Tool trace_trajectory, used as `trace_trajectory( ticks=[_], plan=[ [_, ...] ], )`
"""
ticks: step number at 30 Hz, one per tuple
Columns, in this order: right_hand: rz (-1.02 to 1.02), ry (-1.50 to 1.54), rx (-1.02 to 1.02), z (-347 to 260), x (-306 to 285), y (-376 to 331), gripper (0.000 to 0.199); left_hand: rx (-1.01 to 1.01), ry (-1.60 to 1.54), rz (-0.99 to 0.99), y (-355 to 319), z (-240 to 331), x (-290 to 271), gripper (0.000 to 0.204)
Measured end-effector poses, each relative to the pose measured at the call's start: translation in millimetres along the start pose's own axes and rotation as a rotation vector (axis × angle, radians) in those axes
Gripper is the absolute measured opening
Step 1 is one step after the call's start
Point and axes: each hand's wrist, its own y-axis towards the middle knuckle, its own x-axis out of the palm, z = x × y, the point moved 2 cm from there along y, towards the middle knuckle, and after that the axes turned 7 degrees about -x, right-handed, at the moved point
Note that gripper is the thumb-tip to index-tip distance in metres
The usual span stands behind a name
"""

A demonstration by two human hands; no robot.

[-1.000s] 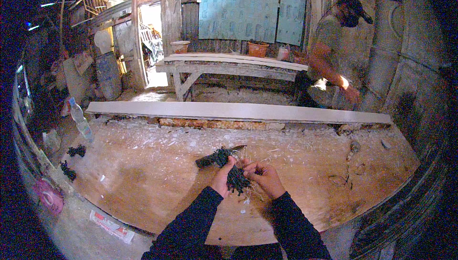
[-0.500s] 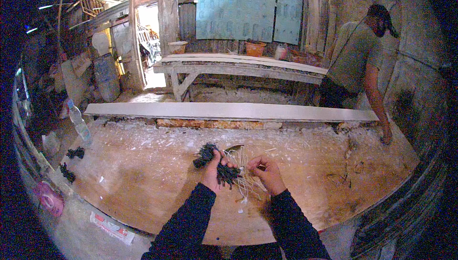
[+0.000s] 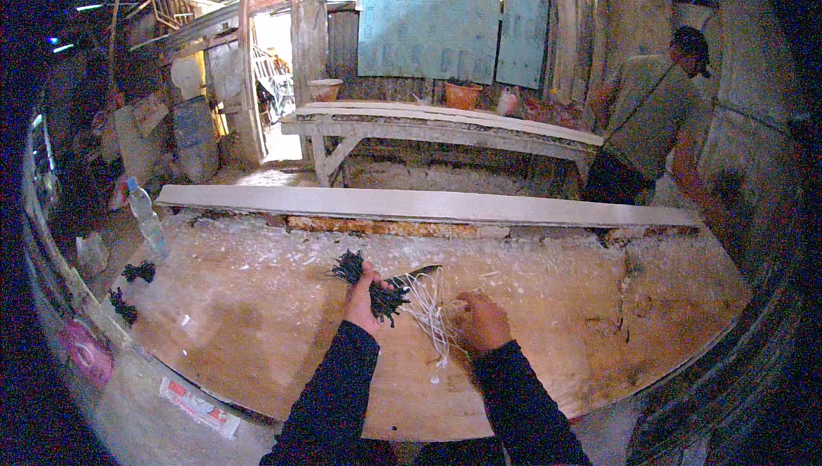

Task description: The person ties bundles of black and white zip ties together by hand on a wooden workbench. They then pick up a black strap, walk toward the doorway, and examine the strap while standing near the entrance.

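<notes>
My left hand (image 3: 363,302) is closed around the middle of a bundle of short dark strands (image 3: 390,299), whose ends fan out above and below my fingers. To its right, a loose tangle of thin white strings (image 3: 431,316) lies on the wooden tabletop (image 3: 282,355). A dark, pointed blade-like piece (image 3: 419,273) shows partly beneath the strings. My right hand (image 3: 481,322) is curled at the right edge of the strings, knuckles up. Whatever its fingers hold is hidden.
Two small dark bundles (image 3: 139,273) and a clear plastic bottle (image 3: 146,216) are at the table's left side. A long pale board (image 3: 428,205) runs along the far edge. Another person (image 3: 655,115) stands at the far right, near a second bench (image 3: 445,128).
My left hand and its dark bundle have shifted slightly left. My right hand has turned from a pinch to a knuckles-up curl by the strings. The other person's hand has left the tabletop.
</notes>
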Motion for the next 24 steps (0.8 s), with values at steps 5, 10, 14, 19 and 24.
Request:
trace_trajectory(
  ticks=[5, 10, 14, 19, 24],
  plan=[
    [-0.271, -0.302, -0.021, 7, -17, -8, 0.025, -0.039, 0.055, -0.028, -5, -5, 1, 0.020],
    [-0.277, -0.178, 0.166, 25, -10, -3, 0.023, -0.093, 0.130, -0.121, -17, -6, 14, 0.015],
    [-0.020, -0.057, 0.199, 37, -18, 2, 0.020, -0.145, 0.227, -0.103, -26, -14, 21, 0.010],
    [0.235, 0.250, 0.091, 31, -26, 7, 0.017, -0.167, 0.406, -0.185, -32, -26, 28, 0.010],
    [0.222, 0.541, 0.067, 11, -12, 5, 0.013, -0.158, 0.551, -0.228, -43, -42, 30, 0.015]
  ],
)
